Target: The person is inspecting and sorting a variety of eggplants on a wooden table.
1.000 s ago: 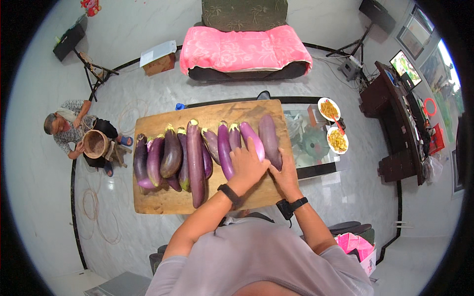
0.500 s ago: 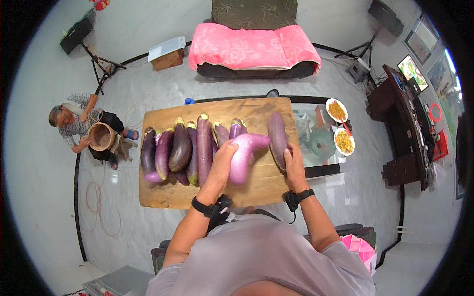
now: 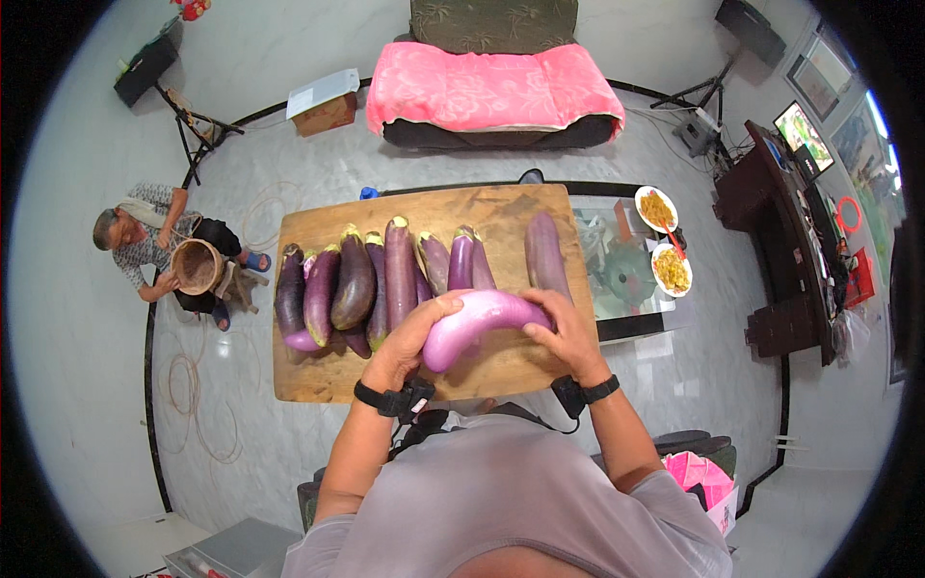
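Observation:
A curved, light purple eggplant [image 3: 477, 326] spans the gap between my two hands, above the near part of a wooden board [image 3: 405, 383]. My left hand [image 3: 409, 339] grips its left part from behind, while my right hand [image 3: 564, 334] is closed round its right end. Beyond my right hand a single dull purple eggplant [image 3: 547, 252] lies by the board's right edge. Several darker eggplants stand side by side across the left and middle, among them a long one [image 3: 400, 270] and a stout, nearly black one [image 3: 353, 287].
Right of the board, a glass table [image 3: 617, 260] carries two plates of food [image 3: 657, 208]. A person [image 3: 154, 236] sits at the left holding a round basket [image 3: 197, 267]. Across the room stands a pink-covered couch [image 3: 496, 91]; a dark desk [image 3: 771, 231] lines the right wall.
My right hand has left the dull purple eggplant and moved left onto the light purple one. That eggplant has come nearer to me and turned more crosswise.

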A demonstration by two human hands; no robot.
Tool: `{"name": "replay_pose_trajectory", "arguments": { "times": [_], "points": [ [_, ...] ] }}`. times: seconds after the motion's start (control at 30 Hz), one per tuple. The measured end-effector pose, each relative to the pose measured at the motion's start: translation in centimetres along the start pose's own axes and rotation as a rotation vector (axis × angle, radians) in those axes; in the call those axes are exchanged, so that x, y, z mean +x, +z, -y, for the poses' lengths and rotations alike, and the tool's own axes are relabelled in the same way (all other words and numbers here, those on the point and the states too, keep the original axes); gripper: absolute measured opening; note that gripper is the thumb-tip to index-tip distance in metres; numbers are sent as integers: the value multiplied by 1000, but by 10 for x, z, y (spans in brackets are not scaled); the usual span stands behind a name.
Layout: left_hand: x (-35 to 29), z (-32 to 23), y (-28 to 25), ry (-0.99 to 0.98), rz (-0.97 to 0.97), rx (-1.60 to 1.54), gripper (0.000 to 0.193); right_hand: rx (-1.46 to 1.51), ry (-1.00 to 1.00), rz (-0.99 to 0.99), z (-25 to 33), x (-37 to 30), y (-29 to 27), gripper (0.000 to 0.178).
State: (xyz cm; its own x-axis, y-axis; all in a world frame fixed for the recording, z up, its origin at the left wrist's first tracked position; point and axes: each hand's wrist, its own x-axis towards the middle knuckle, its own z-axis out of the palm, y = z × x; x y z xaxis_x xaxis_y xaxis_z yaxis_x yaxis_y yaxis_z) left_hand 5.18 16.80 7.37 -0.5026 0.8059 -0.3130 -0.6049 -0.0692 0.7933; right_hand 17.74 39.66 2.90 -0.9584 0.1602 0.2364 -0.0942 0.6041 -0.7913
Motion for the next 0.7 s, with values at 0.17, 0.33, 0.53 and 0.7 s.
{"name": "replay_pose_trajectory", "arguments": {
  "times": [0.17, 0.33, 0.53, 0.7],
  "points": [
    [3, 4, -9, -126, 190, -12, 48, 724, 416, 506, 12, -5, -8, 62],
    [18, 19, -27, 86, -184, -12, 50, 1180, 386, 212, 15, -24, -17, 66],
    [30, 68, -12, 85, -675, 1192, 74, 330, 242, -324, 22, 6, 13, 68],
    [42, 69, -2, -46, -620, 1172, 64, -121, 204, -413, 2, 18, 58, 69]
  ]
}}
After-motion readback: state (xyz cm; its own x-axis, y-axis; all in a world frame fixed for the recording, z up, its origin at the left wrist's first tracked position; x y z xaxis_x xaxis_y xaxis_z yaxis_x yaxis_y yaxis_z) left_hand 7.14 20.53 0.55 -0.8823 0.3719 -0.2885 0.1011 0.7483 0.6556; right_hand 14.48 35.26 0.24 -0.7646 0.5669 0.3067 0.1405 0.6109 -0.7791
